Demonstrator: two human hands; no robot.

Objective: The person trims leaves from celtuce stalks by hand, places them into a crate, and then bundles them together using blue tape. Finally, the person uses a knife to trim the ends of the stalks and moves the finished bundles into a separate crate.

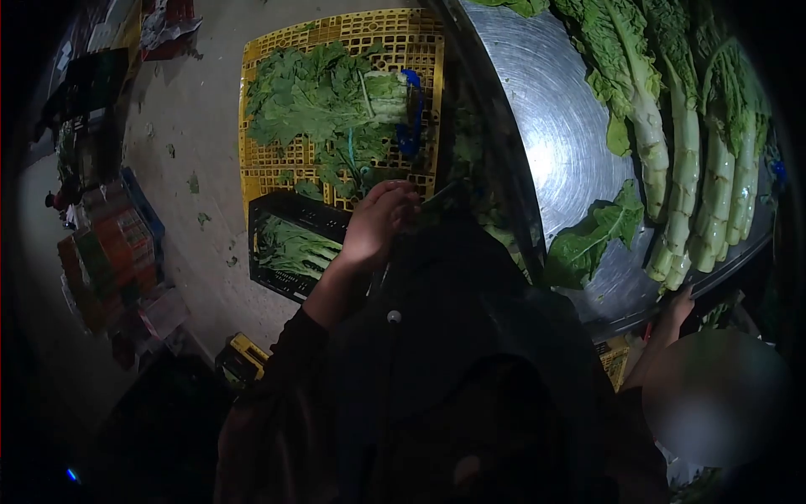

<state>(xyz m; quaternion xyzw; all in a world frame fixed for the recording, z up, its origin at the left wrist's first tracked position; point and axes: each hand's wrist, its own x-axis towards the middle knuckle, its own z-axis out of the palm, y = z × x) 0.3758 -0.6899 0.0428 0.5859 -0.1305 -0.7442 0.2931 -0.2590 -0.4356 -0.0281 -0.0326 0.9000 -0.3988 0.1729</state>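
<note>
My left hand is in front of me, its fingers curled together beside the yellow crate's near edge. A thin, pale edge shows by its fingertips; I cannot tell what it holds. My right hand is at the near edge of the metal table, close to the butt ends of several peeled celtuce stalks with leafy tops. Its fingers are mostly hidden. On the yellow crate lie leafy greens, with a blue strap at their cut ends.
A black crate of stalky greens stands below the yellow one. A loose leaf lies on the table. Stacked boxes stand at far left, with leaf scraps on the floor. Another person's blurred head shows at lower right.
</note>
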